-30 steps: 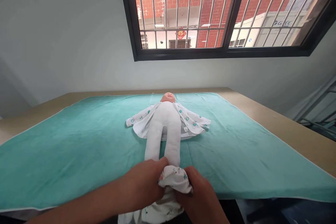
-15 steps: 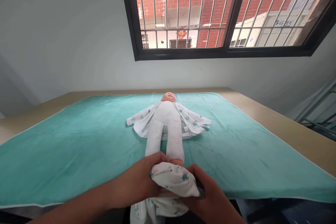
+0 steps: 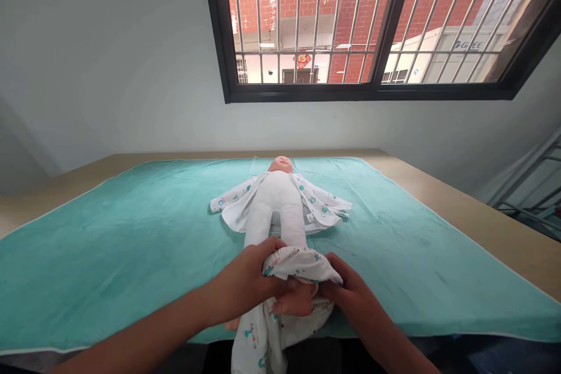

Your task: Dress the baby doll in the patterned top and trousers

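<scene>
A baby doll (image 3: pixel 277 196) with a white cloth body lies on its back, head away from me, on a teal sheet (image 3: pixel 131 257). Under it an opened white jacket (image 3: pixel 326 201) with small prints spreads both sleeves. My left hand (image 3: pixel 252 272) is closed on printed white baby pants (image 3: pixel 302 266), bunched around the doll's leg on the right. Below the bunched cloth shows that leg's bare foot (image 3: pixel 298 302). My right hand (image 3: pixel 348 286) pinches the pants' other side. The doll's other foot is mostly hidden behind my left hand and the hanging fabric.
The sheet covers a light wooden table (image 3: pixel 473 204) whose edges show at the sides and back. Behind it are a grey wall (image 3: pixel 166 123) and a barred window (image 3: pixel 307 90). A metal frame (image 3: pixel 526 178) stands at the right.
Both hands have moved the bunched pants away from me, farther up the doll's leg. The foot now shows below the cloth.
</scene>
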`<state>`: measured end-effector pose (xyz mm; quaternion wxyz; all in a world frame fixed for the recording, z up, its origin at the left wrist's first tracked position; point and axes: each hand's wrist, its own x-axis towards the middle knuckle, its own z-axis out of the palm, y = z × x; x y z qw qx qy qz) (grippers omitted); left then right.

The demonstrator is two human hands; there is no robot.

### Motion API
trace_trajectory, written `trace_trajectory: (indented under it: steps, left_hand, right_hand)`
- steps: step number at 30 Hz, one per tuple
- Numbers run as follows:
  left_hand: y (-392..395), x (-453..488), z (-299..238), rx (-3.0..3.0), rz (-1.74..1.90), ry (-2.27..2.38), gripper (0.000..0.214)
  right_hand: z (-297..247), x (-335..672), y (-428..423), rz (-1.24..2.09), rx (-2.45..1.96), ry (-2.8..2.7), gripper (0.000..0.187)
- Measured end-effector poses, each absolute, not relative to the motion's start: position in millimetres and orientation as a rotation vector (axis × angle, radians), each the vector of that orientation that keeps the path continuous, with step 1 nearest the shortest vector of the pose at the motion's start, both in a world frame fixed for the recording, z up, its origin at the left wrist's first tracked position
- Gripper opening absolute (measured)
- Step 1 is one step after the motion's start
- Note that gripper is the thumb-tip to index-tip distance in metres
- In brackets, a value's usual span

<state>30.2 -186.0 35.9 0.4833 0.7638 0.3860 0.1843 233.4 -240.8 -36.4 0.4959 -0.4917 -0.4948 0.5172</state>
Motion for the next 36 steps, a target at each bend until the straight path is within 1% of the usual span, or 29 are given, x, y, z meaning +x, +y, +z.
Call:
trace_trajectory:
  steps: [4,9,14,16,20,24,26,30,33,36]
  left_hand:
    - [-183,32,38,1.833,0.479,0.962,0.030]
    - [-168,17,31,1.719,0.434,0.876,0.025]
    - [-160,-5,20,1.372,0.494,0.720,0.030]
    - [-158,-10,20,1.274,0.521,0.719,0.029]
    - [-148,-12,26,1.238,0.679,0.756,0.026]
    - [-141,-2,23,1.177,0.724,0.654,0.025]
    - [-139,5,16,1.136,0.694,0.616,0.025]
    - [-137,21,5,1.082,0.685,0.581,0.025]
    - [-134,32,5,1.146,0.740,0.615,0.026]
    - [-131,38,9,1.303,0.811,0.699,0.028]
  right_hand:
    - [-41,238,-226,1.428,-1.063,-1.021,0.016]
    - [-29,263,-216,1.260,-1.220,-1.362,0.017]
    - [-30,279,-211,1.127,-1.350,-1.595,0.011]
    - [-34,282,-206,1.066,-1.371,-1.635,0.011]
    - [-40,291,-197,1.092,-1.388,-1.635,0.016]
    - [-38,301,-192,1.131,-1.370,-1.657,0.020]
    - [-30,304,-191,1.148,-1.345,-1.728,0.021]
    - [3,295,-184,1.141,-1.267,-1.728,0.036]
    - [29,268,-172,1.073,-1.233,-1.705,0.032]
    - [41,238,-154,1.135,-1.263,-1.938,0.026]
